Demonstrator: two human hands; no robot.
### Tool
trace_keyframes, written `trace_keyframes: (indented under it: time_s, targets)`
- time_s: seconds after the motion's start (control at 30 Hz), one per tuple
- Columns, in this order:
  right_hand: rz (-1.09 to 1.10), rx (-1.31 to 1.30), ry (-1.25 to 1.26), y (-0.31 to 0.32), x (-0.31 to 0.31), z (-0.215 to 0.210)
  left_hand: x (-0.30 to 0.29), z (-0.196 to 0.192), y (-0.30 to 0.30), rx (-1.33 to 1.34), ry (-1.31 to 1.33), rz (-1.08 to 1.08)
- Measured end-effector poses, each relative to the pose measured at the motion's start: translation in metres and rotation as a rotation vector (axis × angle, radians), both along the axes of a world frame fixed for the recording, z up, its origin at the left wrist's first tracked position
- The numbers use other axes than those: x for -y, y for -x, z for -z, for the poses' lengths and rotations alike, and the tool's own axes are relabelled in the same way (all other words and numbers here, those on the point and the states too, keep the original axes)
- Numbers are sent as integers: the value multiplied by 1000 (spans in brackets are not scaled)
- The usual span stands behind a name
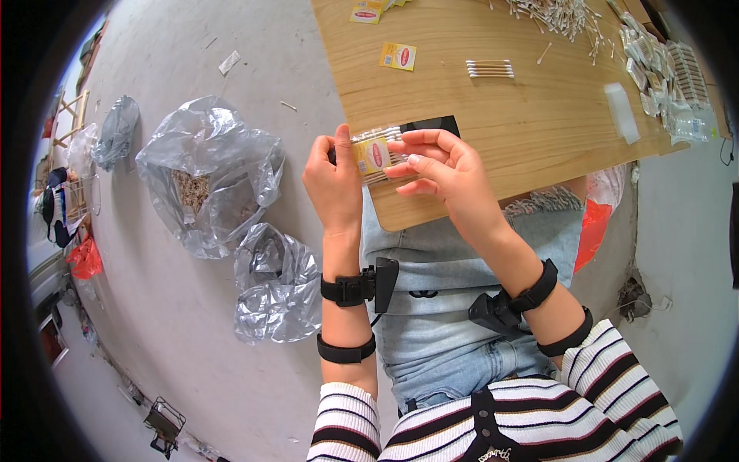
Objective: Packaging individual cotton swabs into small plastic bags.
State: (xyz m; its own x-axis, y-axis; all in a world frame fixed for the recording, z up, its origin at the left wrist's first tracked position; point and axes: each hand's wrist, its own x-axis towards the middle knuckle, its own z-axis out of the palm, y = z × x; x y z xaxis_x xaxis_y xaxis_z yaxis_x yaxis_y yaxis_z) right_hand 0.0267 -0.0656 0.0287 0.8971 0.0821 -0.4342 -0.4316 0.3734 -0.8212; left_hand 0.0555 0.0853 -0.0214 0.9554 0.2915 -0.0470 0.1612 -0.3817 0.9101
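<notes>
A clear packet of cotton swabs with a yellow card (372,156) is held at its left end by my left hand (332,181), closed with the thumb pointing up. My right hand (449,171) reaches to the packet's right end, fingers bent and spread, the fingertips at the swab tips. Whether they grip anything there I cannot make out. A flat black piece (436,125) lies behind the packet at the table edge. Farther off on the table, a small row of cotton swabs (489,69) lies side by side, and a yellow card (398,56) rests to its left.
The wooden table (531,123) carries a heap of loose swabs (558,17), filled packets (653,65) and a stack of clear sleeves (620,113). Left on the floor stand an open grey plastic bag (231,146) and a crumpled one (277,296).
</notes>
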Motion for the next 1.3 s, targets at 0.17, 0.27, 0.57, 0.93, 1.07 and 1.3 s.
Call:
trace_keyframes:
  time_s: [0.17,0.27,0.57,0.93,1.07,1.3]
  targets:
    - [19,-55,-85,2,-5,-3,-2,4,0,26,-15,9]
    - [3,-46,-73,2,-8,-6,-2,3,0,33,-24,13]
    - [80,66,-38,1,-6,5,-3,0,-1,29,9,7]
    - [248,379,60,-15,-35,34,-1,5,-2,41,3,-51]
    - [228,389,62,-13,-37,35,0,0,-1,-12,3,-48]
    - [118,563,222,-26,-13,26,-14,-5,-1,85,-133,-41]
